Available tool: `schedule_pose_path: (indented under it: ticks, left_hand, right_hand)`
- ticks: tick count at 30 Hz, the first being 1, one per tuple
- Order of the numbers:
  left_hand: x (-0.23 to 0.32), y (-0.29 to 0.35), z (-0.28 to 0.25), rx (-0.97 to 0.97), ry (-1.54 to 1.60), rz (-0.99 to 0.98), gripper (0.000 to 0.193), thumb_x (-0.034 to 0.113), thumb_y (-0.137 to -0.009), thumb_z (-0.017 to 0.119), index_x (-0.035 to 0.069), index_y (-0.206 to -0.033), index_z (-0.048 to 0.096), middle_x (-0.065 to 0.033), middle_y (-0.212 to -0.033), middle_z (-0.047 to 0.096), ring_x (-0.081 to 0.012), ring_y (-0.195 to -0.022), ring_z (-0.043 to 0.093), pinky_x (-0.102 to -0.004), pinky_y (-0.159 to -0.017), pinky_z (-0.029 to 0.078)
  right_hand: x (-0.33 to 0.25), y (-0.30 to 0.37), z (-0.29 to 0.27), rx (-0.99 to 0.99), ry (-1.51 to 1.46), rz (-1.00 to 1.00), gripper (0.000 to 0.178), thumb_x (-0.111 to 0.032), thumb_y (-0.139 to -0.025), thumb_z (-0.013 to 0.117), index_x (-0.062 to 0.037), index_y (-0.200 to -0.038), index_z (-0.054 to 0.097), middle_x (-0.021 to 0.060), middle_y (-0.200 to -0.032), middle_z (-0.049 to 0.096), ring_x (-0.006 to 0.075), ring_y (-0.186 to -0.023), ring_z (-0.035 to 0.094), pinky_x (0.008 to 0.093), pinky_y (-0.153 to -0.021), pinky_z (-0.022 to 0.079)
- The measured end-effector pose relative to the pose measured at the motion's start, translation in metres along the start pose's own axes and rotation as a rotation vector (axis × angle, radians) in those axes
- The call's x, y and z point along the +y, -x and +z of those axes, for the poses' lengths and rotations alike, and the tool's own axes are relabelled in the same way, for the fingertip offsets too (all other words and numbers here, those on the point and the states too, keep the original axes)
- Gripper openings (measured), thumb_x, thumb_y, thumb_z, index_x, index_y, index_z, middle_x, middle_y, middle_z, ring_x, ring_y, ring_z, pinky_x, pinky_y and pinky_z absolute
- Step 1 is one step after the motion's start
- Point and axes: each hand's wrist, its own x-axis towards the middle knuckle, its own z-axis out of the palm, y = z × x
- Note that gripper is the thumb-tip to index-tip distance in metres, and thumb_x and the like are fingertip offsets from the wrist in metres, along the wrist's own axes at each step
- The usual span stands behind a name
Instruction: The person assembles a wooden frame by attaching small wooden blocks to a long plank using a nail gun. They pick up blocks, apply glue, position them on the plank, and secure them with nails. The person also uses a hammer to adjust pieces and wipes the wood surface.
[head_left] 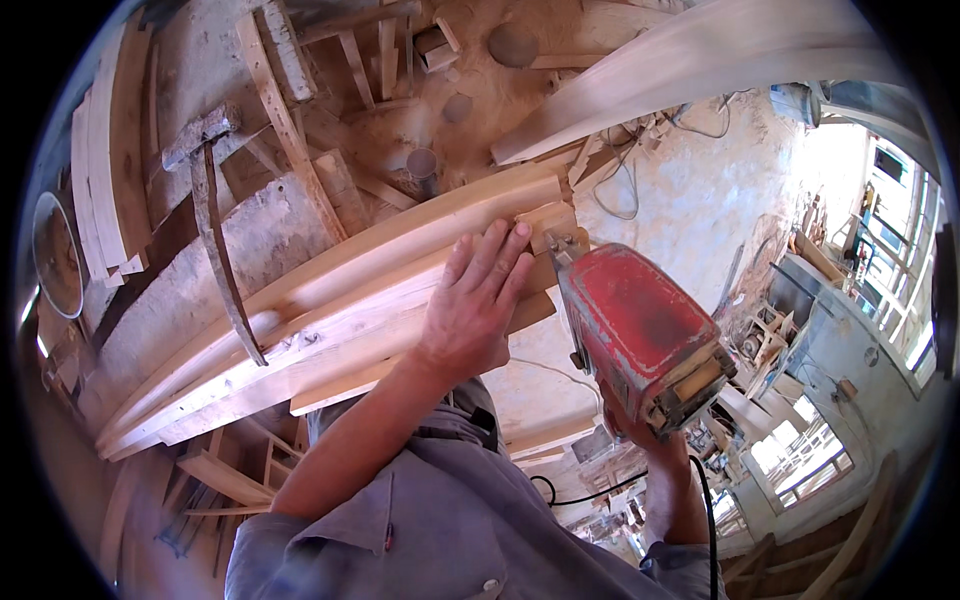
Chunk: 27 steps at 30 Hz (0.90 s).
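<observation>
My left hand [474, 300] lies flat with outstretched fingers on a stack of pale wooden boards [370, 300], close to their right end. My right hand [628, 425] grips a worn red corded power tool [640, 310] from below; the tool's body hides most of its fingers. The tool looks like a jigsaw, though its blade cannot be made out. Its metal front end meets or nearly meets the boards' end, beside my left fingertips. A hammer [205, 140] rests to the left, its wooden handle slanting onto the boards.
The tool's black cable [711, 520] hangs past my right forearm. A long plank [700, 70] juts in from the upper right. More planks [110, 150] stand at the far left. Sawdust and offcuts cover the floor [490, 100] beyond the bench. A machine cabinet [850, 340] stands at right.
</observation>
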Motion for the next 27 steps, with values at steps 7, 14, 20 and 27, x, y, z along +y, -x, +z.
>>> schedule_pose_path:
  ticks: [7,14,20,27]
  left_hand:
    - [-0.002,0.0,0.001,0.014,0.036,-0.006,0.074,0.007,-0.061,0.067,-0.003,-0.133,0.052,-0.0189,-0.162,0.034,-0.0365,-0.152,0.028,-0.0539,-0.124,0.015]
    - [-0.002,0.002,0.007,0.048,0.045,-0.001,0.075,0.006,-0.061,0.067,-0.003,-0.133,0.051,-0.0185,-0.162,0.035,-0.0358,-0.152,0.029,-0.0541,-0.124,0.014]
    - [-0.002,0.003,0.001,0.023,0.064,-0.018,0.079,0.006,-0.06,0.067,-0.002,-0.137,0.049,-0.0176,-0.163,0.033,-0.0354,-0.152,0.029,-0.0533,-0.125,0.013]
    - [-0.003,0.001,0.0,0.007,0.062,-0.011,0.081,0.006,-0.059,0.067,-0.002,-0.138,0.049,-0.0175,-0.162,0.033,-0.0351,-0.152,0.028,-0.053,-0.125,0.013]
  right_hand:
    - [-0.016,-0.001,-0.006,-0.031,-0.075,0.052,0.018,-0.023,-0.102,0.061,-0.0096,-0.09,0.062,-0.0026,-0.054,0.049,0.0069,-0.043,0.045,0.0266,-0.04,0.034]
    - [-0.06,0.0,-0.011,-0.04,-0.307,0.181,0.016,-0.021,-0.101,0.063,-0.0098,-0.089,0.062,-0.0028,-0.054,0.049,0.0063,-0.043,0.044,0.0263,-0.041,0.034]
    - [-0.083,-0.005,-0.019,-0.039,-0.477,0.201,0.022,-0.02,-0.098,0.067,-0.0107,-0.081,0.057,-0.002,-0.054,0.05,0.0078,-0.042,0.045,0.0269,-0.041,0.034]
    - [-0.09,-0.022,-0.015,-0.058,-0.272,0.138,0.026,-0.016,-0.096,0.066,-0.01,-0.073,0.054,0.0002,-0.052,0.05,0.0104,-0.039,0.047,0.0286,-0.039,0.037]
